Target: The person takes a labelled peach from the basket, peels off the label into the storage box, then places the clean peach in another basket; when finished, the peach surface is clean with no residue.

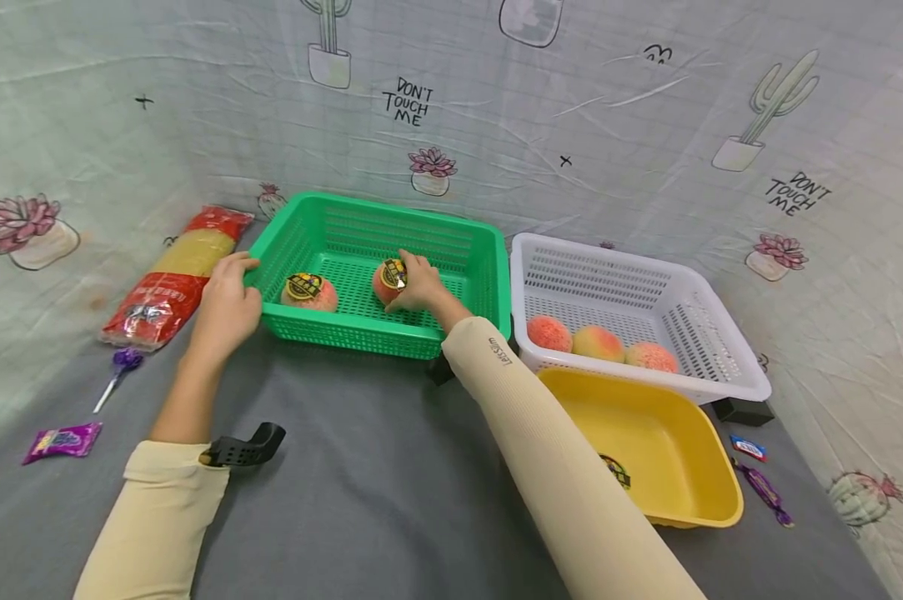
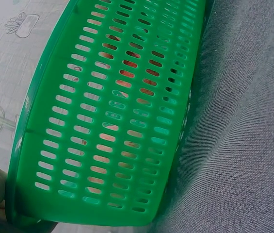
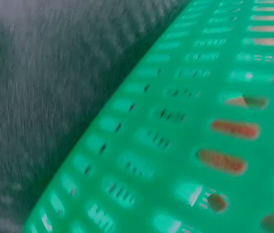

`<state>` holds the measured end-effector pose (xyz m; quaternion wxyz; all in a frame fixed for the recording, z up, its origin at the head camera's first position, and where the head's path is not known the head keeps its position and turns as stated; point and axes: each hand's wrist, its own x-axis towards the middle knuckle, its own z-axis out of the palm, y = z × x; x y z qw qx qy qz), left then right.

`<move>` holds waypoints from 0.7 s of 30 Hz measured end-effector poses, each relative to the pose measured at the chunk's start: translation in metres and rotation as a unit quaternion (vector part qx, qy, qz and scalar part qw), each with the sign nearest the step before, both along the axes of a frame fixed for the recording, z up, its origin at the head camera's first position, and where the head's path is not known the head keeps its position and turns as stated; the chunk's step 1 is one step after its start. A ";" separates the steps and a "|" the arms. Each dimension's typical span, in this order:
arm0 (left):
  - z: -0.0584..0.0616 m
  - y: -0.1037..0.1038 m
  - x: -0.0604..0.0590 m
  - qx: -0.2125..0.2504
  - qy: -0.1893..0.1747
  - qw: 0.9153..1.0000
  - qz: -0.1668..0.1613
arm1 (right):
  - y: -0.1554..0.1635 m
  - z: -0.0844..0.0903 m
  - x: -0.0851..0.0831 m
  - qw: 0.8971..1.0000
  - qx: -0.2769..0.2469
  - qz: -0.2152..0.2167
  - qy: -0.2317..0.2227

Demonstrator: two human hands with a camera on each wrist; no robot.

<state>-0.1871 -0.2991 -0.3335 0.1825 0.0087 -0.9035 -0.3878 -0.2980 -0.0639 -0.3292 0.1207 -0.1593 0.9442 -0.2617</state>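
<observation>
In the upper middle of the head view, the person's right grip (image 1: 421, 287) holds a round pink-orange peach with a black and gold label (image 1: 384, 288), thumb on the near side and fingers over the top. That peach is inside a rectangular green perforated plastic basket (image 1: 331, 335), near the middle of it. The left grip (image 1: 229, 302) grips the basket's rim at its left end, fingers hooked over the edge; the left wrist view shows it at the lower left, beside the slotted green wall. A second labelled peach (image 1: 310, 293) sits in the left front of the same basket. In the right wrist view, reddish peach skin shows through the slots

Right of centre, a white rectangular perforated plastic basket (image 1: 609, 304) bears three peaches (image 1: 598, 343) in a row along its near wall. Just below it stands a yellow smooth-walled plastic tub (image 1: 664, 442); a black and gold label (image 1: 614, 472) shows in it, partly hidden by the cream right sleeve (image 1: 519, 400). At the left of the frame, a red and yellow plastic packet (image 1: 181, 275), a purple lollipop on a white stick (image 1: 127, 360) and a purple wrapped sweet (image 1: 62, 442) lie on the grey cloth-covered bench (image 1: 391, 467)
</observation>
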 end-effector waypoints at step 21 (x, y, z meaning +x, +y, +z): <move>0.001 -0.002 0.000 -0.006 0.005 1.000 -0.005 | 0.010 0.008 0.011 1.000 0.000 0.029 -0.005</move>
